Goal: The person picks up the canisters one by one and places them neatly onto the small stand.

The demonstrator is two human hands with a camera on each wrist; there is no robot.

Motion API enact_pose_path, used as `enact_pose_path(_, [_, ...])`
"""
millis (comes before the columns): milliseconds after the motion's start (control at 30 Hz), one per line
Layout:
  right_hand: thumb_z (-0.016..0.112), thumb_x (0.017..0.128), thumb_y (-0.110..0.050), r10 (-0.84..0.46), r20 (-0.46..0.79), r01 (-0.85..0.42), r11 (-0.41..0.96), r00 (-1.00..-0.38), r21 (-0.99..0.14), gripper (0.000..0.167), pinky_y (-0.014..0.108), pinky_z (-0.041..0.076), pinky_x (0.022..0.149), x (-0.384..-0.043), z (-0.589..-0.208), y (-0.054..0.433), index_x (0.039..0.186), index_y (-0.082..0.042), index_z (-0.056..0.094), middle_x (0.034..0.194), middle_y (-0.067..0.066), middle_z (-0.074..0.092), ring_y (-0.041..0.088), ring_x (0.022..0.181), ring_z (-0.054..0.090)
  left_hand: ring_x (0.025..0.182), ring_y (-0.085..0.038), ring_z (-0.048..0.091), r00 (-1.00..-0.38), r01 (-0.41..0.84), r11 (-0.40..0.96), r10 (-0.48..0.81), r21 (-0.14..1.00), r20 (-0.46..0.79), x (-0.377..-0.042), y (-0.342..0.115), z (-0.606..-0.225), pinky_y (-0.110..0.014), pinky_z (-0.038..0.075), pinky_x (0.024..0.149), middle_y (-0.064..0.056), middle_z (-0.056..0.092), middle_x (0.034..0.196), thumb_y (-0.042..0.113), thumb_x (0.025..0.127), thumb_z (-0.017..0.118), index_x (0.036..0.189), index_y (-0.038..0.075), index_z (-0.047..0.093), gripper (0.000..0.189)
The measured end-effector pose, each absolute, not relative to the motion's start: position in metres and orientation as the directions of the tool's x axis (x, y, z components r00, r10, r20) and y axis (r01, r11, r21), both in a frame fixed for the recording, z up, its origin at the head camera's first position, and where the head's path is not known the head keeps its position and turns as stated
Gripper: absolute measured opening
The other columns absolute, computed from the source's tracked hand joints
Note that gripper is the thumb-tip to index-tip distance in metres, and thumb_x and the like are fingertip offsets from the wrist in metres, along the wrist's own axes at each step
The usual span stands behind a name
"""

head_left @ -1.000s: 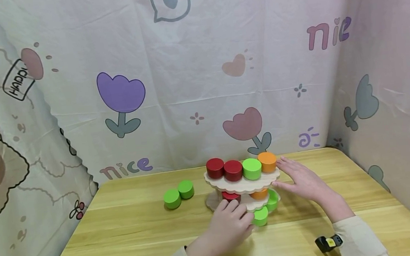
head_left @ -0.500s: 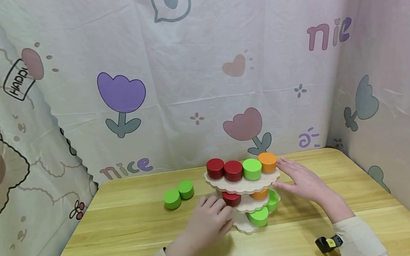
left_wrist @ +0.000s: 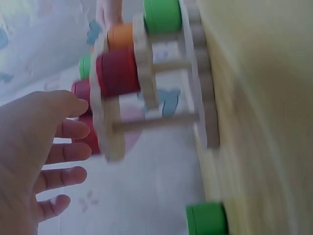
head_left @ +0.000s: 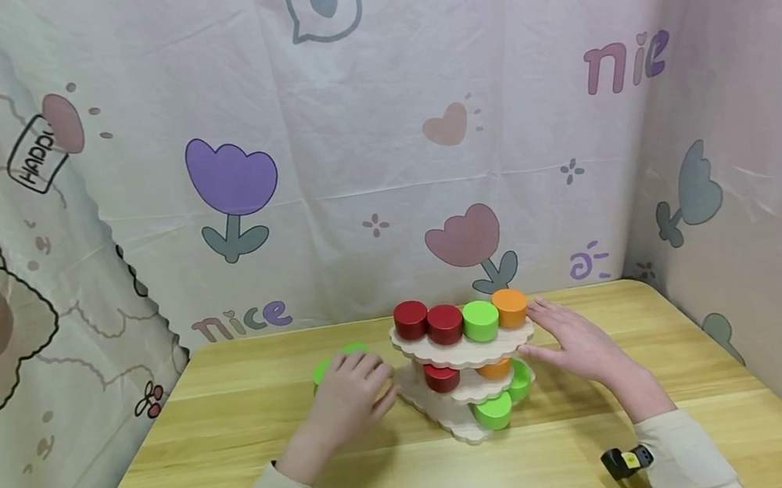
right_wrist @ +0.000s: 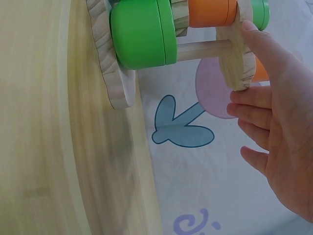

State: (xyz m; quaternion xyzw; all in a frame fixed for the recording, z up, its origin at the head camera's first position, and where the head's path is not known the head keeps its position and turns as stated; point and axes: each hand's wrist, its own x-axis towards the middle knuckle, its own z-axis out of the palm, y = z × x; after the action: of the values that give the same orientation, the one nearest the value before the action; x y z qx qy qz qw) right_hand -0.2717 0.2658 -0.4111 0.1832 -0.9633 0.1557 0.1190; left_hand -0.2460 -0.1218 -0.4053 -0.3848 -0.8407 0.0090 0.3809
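Observation:
A three-tier wooden stand (head_left: 463, 353) with scalloped shelves bears red, green and orange cylinder blocks. My right hand (head_left: 580, 342) rests with extended fingers at the right edge of the top shelf; in the right wrist view its thumb and fingertips meet the wooden shelf (right_wrist: 236, 68). Left of the stand, my left hand (head_left: 349, 399) hovers with loosely bent, spread fingers and holds nothing. It partly hides two green blocks (head_left: 320, 372) on the table. In the left wrist view, one green block (left_wrist: 207, 219) shows low in the picture, below the fingers (left_wrist: 66, 176).
On the top shelf sit two red blocks (head_left: 445, 325), a green block (head_left: 481, 321) and an orange block (head_left: 511, 308). A red block (head_left: 442, 378) is on the middle shelf; a green block (head_left: 494, 411) sits on the lowest. A printed cloth (head_left: 352, 138) hangs behind the table (head_left: 192, 452).
My left hand has drawn away from the lower shelves and moved left toward the two loose green blocks, uncovering the stand's lower left side. The right hand has stayed in place.

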Motion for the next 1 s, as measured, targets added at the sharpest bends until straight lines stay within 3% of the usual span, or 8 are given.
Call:
enact_pose_path(233, [0.06, 0.089, -0.055, -0.322, 0.293, -0.397, 0.882, -0.9, -0.252, 0.078, 0.058, 0.025, 0.114, -0.272, -0.409, 0.266, 0.145, -0.004, 0.043, 0.152, 0.018, 0.039, 0.041, 0.144, 0.031, 0.089, -0.021, 0.062, -0.471, 0.606, 0.749, 0.61, -0.269, 0.638, -0.266, -0.152, -0.405, -0.039, 0.047, 0.077, 0.001, 0.066, 0.092, 0.036, 0.081, 0.073, 0.092, 0.019, 0.066, 0.022])
enact_pose_path(567, [0.06, 0.089, -0.056, -0.318, 0.29, -0.393, 0.883, -0.903, -0.257, 0.078, 0.058, 0.026, 0.114, -0.27, -0.41, 0.265, 0.144, -0.003, 0.044, 0.152, 0.019, 0.04, 0.041, 0.143, 0.031, 0.098, -0.028, 0.061, -0.625, 0.522, 0.832, 0.523, -0.188, 0.579, -0.285, -0.187, -0.421, -0.044, 0.045, 0.082, -0.004, 0.067, 0.102, 0.043, 0.083, 0.072, 0.102, 0.015, 0.067, 0.034])
enact_pose_path(833, [0.061, 0.089, -0.053, -0.319, 0.289, -0.395, 0.881, -0.903, -0.26, 0.077, 0.059, 0.026, 0.114, -0.271, -0.411, 0.265, 0.144, -0.002, 0.044, 0.152, 0.02, 0.039, 0.042, 0.143, 0.032, 0.112, -0.033, 0.054, -0.809, 0.421, 0.905, 0.407, -0.064, 0.425, -0.289, -0.201, -0.429, -0.051, 0.041, 0.093, -0.01, 0.062, 0.114, 0.053, 0.082, 0.071, 0.118, 0.012, 0.064, 0.055])
enact_pose_path(1000, [0.061, 0.089, -0.054, -0.319, 0.287, -0.394, 0.881, -0.903, -0.26, 0.078, 0.059, 0.026, 0.114, -0.271, -0.411, 0.265, 0.144, -0.002, 0.043, 0.152, 0.02, 0.039, 0.042, 0.143, 0.032, 0.111, -0.034, 0.053, -0.866, 0.365, 0.931, 0.351, -0.029, 0.357, -0.29, -0.207, -0.434, -0.051, 0.04, 0.09, -0.012, 0.061, 0.114, 0.056, 0.078, 0.072, 0.12, 0.011, 0.063, 0.062])
